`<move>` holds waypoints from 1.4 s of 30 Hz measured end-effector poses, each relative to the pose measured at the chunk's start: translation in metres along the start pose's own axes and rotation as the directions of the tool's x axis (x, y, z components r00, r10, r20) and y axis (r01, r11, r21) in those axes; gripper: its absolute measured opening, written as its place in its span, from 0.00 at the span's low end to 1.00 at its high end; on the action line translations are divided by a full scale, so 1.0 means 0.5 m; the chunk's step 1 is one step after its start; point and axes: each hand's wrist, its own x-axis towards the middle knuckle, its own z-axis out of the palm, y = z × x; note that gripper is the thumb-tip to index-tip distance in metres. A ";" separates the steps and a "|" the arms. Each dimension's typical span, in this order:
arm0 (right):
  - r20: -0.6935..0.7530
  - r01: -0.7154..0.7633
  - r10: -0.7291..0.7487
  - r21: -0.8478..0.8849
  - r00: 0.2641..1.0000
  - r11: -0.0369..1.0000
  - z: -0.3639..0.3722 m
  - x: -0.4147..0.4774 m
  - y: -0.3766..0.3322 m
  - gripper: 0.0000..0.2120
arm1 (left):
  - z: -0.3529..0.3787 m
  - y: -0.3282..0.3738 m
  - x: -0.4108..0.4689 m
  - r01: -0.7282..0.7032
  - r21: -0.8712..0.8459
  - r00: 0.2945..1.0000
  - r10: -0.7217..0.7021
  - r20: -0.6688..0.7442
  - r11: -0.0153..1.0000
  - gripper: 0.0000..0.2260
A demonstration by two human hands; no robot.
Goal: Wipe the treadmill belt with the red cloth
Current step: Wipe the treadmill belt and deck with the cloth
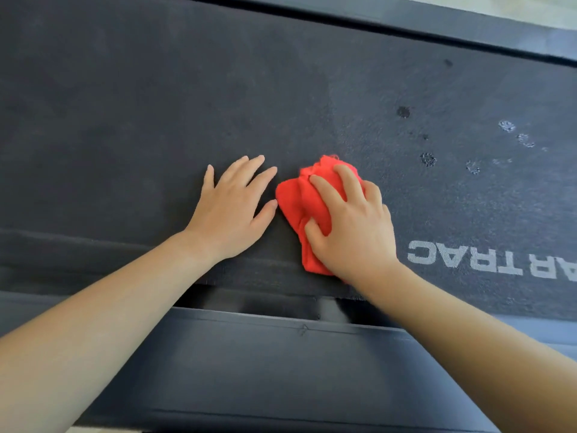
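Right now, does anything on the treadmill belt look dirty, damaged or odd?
Yes. Right of the red cloth, the belt carries several dark spots and pale speckled marks, not yet wiped. They look like drips or stains; which, I cannot tell.

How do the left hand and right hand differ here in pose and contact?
The left hand lies flat, fingers spread, directly on the treadmill belt; the right hand curls fingers and thumb over the bunched red cloth. The left hand holds nothing, while the right hand grips the cloth. Both rest palm down near the belt's near edge.
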 end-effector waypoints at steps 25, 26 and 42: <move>-0.094 -0.119 0.121 0.019 0.988 0.993 0.045 0.359 0.174 0.26 | 0.007 -0.004 0.413 0.023 -0.041 0.998 -0.025 -0.059 0.999 0.22; -0.095 -0.114 0.115 0.014 0.989 0.993 0.050 0.385 0.179 0.26 | 0.007 -0.010 0.441 0.063 -0.057 0.995 -0.067 -0.076 0.996 0.22; -0.020 0.045 -0.045 0.002 0.999 0.999 0.105 0.731 0.164 0.27 | 0.027 -0.046 0.537 0.290 0.006 0.936 -0.283 -0.210 0.957 0.28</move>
